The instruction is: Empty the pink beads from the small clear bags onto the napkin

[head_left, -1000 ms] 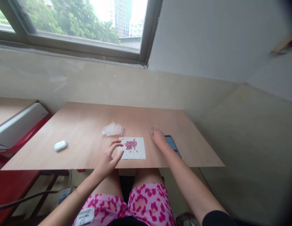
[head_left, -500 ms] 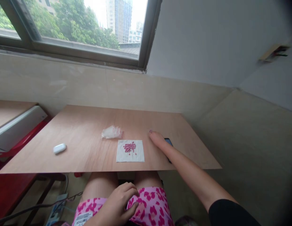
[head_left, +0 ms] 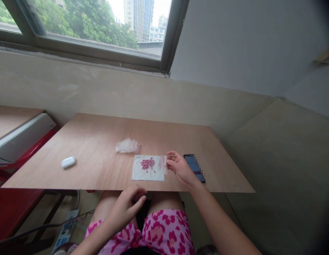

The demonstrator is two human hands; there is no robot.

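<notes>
My right hand [head_left: 179, 168] pinches a small clear zip bag [head_left: 162, 162] by its edge, with the bag over the right side of a white paper napkin [head_left: 136, 174]. On the napkin lies a loose cluster of small pink beads [head_left: 147, 163]. My left hand [head_left: 131, 201] hovers above my lap at the table's front edge. Its fingers are loosely curved, the thumb stands apart, and nothing shows in it. Behind the napkin, to the left, rests a stack of clear zip bags [head_left: 127, 146] with reddish edges.
A dark phone [head_left: 194, 169] lies on the wooden table [head_left: 97, 148] beside my right wrist. Toward the left end sits a white earbud case [head_left: 68, 162]. Below on the floor are a power strip [head_left: 64, 230] and a black cable [head_left: 44, 226]. A wall borders the table's far edge.
My right hand has come back from beyond the napkin's right side to its right edge, bringing the clear zip bag into view. My left hand has risen from my lap toward the table edge.
</notes>
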